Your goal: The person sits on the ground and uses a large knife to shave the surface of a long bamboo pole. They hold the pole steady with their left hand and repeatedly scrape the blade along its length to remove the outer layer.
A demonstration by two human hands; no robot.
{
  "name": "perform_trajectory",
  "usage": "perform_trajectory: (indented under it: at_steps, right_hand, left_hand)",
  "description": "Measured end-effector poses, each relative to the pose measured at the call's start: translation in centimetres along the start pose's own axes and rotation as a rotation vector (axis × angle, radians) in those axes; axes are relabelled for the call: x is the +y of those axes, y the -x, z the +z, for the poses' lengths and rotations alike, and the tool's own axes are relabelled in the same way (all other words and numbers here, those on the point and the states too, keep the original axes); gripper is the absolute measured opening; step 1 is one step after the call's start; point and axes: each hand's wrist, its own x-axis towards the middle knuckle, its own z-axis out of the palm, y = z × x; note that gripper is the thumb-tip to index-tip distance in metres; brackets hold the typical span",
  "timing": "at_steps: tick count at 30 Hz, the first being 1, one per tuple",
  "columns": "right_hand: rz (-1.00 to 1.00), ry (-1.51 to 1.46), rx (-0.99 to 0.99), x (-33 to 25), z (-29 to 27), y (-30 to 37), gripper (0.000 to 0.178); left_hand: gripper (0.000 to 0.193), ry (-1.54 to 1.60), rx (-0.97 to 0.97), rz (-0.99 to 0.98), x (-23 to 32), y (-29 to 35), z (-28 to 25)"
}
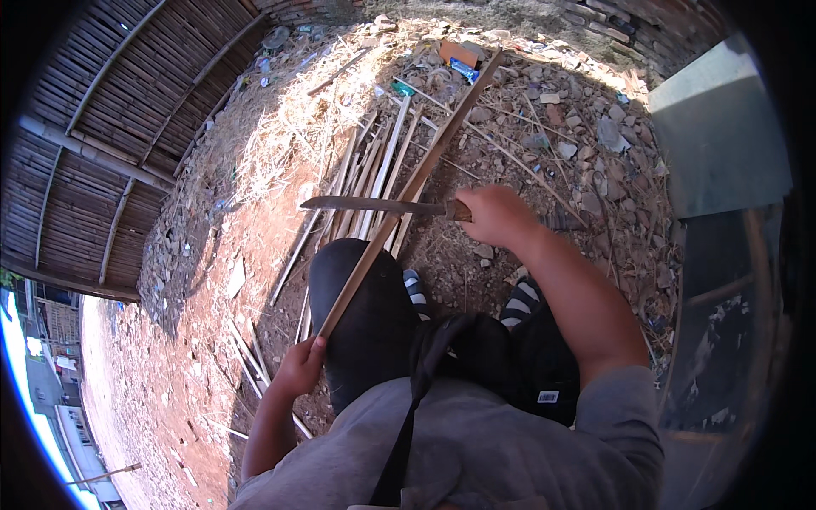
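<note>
My right hand point(497, 217) is closed round the wooden handle of a machete point(374, 204), its long dark blade pointing left. That blade lies across a long bamboo strip point(429, 161), at a spot just beyond my left knee. The strip slants from lower left to upper right, passing over my left thigh. Its near end is in my left hand point(304, 365), fingers wrapped round it and thumb on top. Whether the edge bites into the strip, I cannot tell. Behind the blade lies a pile of split bamboo strips point(365, 183) on the ground.
A woven bamboo wall point(110, 110) stands on the left. Stones and litter point(586, 144) cover the ground ahead and right. Pale panels point(718, 136) lean at the right, above a dark board point(714, 323). More loose strips point(251, 353) lie left of my left hand.
</note>
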Motion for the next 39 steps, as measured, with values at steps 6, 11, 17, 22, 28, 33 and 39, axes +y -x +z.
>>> perform_trajectory:
  at_steps: [6,11,17,22,28,33,39]
  right_hand:
    - [0.128,-0.028,0.023,1.0,1.5,-0.3,0.023]
    - [0.056,0.061,-0.018,-0.7,0.8,-0.4,0.025]
    - [0.263,-0.185,-0.004,2.6,1.1,-0.4,0.034]
    - [0.123,-0.018,-0.086,-0.3,-0.9,-0.1,0.021]
    - [0.317,-0.204,0.160,5.0,1.2,0.0,0.027]
    - [0.218,-0.101,-0.056,1.9,-1.6,-0.1,0.028]
    - [0.231,-0.132,-0.003,3.9,-0.2,0.0,0.026]
  left_hand:
    - [0.054,-0.039,-0.007,-0.004,0.8,-0.6,-0.1]
    - [0.053,0.036,-0.008,-0.046,0.4,0.3,0.0]
    - [0.048,-0.214,0.087,0.091,2.0,0.6,0.3]
    - [0.047,-0.193,0.088,0.018,2.2,0.8,0.2]
    - [0.043,-0.253,0.142,0.190,1.2,0.0,0.9]
    - [0.043,-0.162,0.094,0.116,0.7,0.1,0.4]
    - [0.045,-0.179,0.149,0.185,0.4,-0.1,1.4]
